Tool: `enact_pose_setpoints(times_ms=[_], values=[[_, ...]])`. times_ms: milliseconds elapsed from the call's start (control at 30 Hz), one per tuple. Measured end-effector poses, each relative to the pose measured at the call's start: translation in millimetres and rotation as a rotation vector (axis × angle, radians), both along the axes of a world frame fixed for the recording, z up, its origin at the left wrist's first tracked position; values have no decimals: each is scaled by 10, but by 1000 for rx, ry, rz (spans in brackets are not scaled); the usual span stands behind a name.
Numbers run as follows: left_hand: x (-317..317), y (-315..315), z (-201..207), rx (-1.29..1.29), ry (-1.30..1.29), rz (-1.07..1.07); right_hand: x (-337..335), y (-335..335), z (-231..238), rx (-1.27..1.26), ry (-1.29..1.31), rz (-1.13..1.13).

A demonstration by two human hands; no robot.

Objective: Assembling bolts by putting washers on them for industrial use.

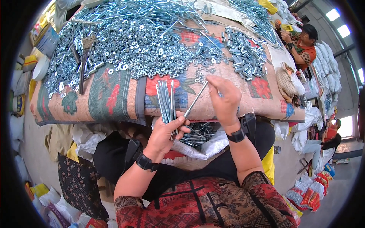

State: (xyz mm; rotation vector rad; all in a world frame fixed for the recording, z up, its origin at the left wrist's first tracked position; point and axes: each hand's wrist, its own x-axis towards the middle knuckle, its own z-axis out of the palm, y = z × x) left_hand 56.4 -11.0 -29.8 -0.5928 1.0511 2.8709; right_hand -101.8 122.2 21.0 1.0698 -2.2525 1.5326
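Observation:
My left hand (166, 133) is closed around a bundle of long thin metal rods (164, 99) that stand nearly upright. From the same hand one separate rod (197, 98) slants up to the right, with a thicker sleeve-like lower part. At that rod's upper tip, the fingers of my right hand (225, 99) are pinched together. Any small part between them is too small to make out. Beyond my hands, loose nuts and washers (152, 57) are heaped on the table. A few of them (199, 77) lie close to my right fingertips.
Long rods (140, 13) pile at the back, and short metal sleeves (245, 57) lie right. A patterned cloth (182, 108) covers the table. Below its edge, an open white sack (207, 147) holds metal parts. Another person (304, 47) sits at the far right.

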Motion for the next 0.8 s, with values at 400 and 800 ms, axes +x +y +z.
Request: enact_pose_setpoints(times_ms=[400, 800], values=[[33, -117, 52, -34, 32, 220, -482, -688, -389, 486, 437, -166], [34, -81, 59, -36, 14, 64, -433, 23, 48, -219, -875, 373]])
